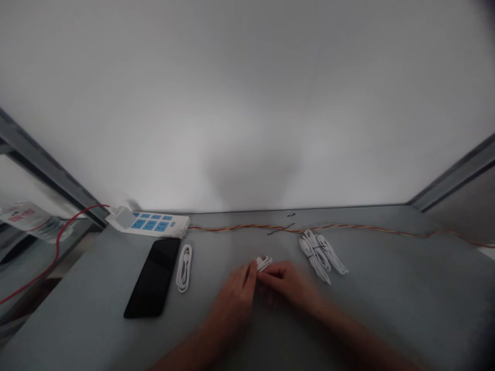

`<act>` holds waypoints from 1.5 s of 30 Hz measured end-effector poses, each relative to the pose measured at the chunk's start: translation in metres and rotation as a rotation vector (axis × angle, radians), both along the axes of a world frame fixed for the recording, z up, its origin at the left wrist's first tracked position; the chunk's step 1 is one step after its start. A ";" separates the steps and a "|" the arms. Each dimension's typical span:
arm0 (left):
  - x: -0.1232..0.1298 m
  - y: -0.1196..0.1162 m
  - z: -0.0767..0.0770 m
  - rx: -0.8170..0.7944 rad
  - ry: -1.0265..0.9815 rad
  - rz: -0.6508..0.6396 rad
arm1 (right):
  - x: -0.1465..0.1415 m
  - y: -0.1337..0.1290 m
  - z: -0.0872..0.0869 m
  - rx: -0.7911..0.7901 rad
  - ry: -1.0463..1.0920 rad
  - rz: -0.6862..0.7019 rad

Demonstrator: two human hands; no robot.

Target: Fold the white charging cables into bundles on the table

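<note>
The head view looks down on a grey tabletop (390, 304). Taking the blue-and-white power strip (147, 222) as the mark, the person's left hand (232, 301) and right hand (284, 283) meet in front of it and off to its right, over a small white cable bundle (263, 263). The left fingers stand close together, with the bundle against their tips. The right fingers lie pressed together and reach in from the other side, seemingly pinching it, though blur hides the exact grip. A firm fingertip pinch suits a bundle this small, so its turns cannot slip. Just in front of the power strip lie a black smartphone (152, 277) and a coiled white USB cable (184, 268). Farther right are bundled white cables (320, 256), and a twisted orange-and-red wire (309, 227) runs away from the power strip.
</note>
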State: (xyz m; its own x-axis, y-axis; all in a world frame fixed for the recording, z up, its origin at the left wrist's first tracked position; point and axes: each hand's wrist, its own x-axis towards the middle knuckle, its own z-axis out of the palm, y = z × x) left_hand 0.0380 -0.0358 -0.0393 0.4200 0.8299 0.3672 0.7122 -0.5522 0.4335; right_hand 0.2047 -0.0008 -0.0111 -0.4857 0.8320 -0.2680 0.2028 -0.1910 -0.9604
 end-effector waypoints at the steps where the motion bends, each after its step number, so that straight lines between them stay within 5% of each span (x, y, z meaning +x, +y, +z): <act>1: 0.000 0.000 0.001 -0.019 -0.021 -0.005 | 0.000 0.000 0.000 0.069 -0.030 0.008; 7: -0.005 -0.001 0.017 -0.130 -0.129 -0.095 | 0.007 0.001 0.002 0.456 -0.222 0.053; 10: -0.014 0.002 0.027 -0.142 -0.146 -0.184 | 0.012 0.002 0.006 0.338 -0.121 0.039; 14: -0.020 0.009 0.035 -0.166 -0.287 -0.142 | 0.017 0.002 0.007 0.016 0.131 0.081; 17: -0.016 0.011 0.034 -0.248 -0.404 -0.148 | 0.015 0.000 0.005 -0.059 0.210 0.119; 23: -0.008 0.008 0.031 -0.560 -0.707 0.116 | 0.008 -0.005 0.007 0.410 -0.123 0.154; 26: -0.013 0.009 0.032 -0.498 -0.558 0.043 | 0.008 -0.005 0.008 0.540 -0.230 0.141; 30: -0.022 0.012 0.034 -0.356 -0.377 -0.103 | 0.012 -0.002 0.012 0.401 -0.143 0.116; 33: -0.020 0.013 0.034 -0.345 -0.306 -0.087 | 0.014 -0.002 0.014 0.361 -0.114 0.122; 40: -0.002 0.006 0.036 -0.766 -0.453 0.103 | 0.013 -0.003 0.004 0.946 -0.434 0.193; 42: -0.005 0.007 0.039 -0.683 -0.317 0.128 | 0.014 -0.002 0.004 1.060 -0.539 0.194; 45: -0.019 0.014 0.048 -0.279 0.116 0.259 | 0.021 0.003 0.011 1.093 -0.725 0.150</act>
State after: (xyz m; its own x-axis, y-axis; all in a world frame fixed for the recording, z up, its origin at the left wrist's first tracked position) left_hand 0.0188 -0.0219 0.0087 0.2091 0.9750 0.0748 0.8653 -0.2201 0.4504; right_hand 0.2253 0.0023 -0.0002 -0.6231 0.7355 0.2661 0.6844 0.6774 -0.2697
